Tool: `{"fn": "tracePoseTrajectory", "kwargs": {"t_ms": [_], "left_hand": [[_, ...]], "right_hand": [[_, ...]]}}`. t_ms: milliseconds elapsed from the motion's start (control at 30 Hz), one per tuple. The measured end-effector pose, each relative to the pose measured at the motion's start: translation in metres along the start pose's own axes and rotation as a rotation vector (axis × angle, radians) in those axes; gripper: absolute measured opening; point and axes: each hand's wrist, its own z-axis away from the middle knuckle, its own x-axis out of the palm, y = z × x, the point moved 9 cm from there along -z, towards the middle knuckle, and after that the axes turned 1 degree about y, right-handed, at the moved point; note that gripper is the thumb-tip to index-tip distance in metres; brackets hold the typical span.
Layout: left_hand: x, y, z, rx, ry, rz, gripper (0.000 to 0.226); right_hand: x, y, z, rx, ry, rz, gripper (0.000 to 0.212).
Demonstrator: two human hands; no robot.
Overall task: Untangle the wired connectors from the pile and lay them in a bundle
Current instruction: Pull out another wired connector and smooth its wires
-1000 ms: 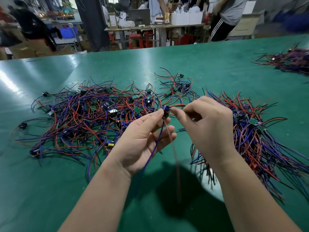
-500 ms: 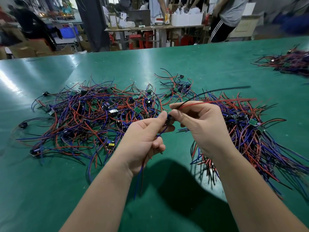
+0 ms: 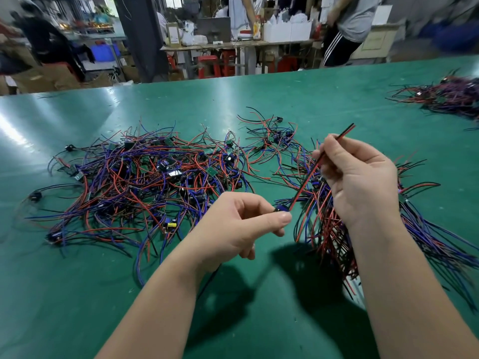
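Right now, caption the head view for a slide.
Left hand pinches a connector; right hand holds its wires taut.

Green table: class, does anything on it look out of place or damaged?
Nothing looks damaged. Left of the tangled pile of red, blue and black wires, one small black connector lies apart on its wire.

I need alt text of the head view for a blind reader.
The left hand pinches a blue connector and the right hand pinches its red-and-black wires, held taut above a green table. A tangled wire pile lies behind them; a straighter bundle lies under the right hand.
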Motion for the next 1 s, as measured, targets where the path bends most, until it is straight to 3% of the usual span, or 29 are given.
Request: {"fn": "tracePoseTrajectory", "kwargs": {"t_ms": [167,533,733,800,1000], "left_hand": [[0.006,-0.01,0.004,-0.107,-0.125,0.04,0.016],[0.006,-0.004,0.012,-0.047,-0.266,-0.094,0.027],[0.004,-0.014,0.004,-0.092,-0.198,-0.114,0.003],[0.007,-0.017,0.003,-0.103,-0.192,-0.122,0.013],[0.005,-0.009,0.004,-0.048,-0.191,0.01,0.01]], "right_hand": [[-0.003,0.004,0.003,0.032,0.058,0.028,0.02],[0.01,0.02,0.01,0.18,-0.029,0.058,0.03],[0.002,0.02,0.009,0.273,0.032,0.054,0.024],[0.001,0.026,0.009,0.355,0.03,-0.01,0.024],[0.024,0.038,0.01,0.405,-0.188,-0.129,0.055]]}}
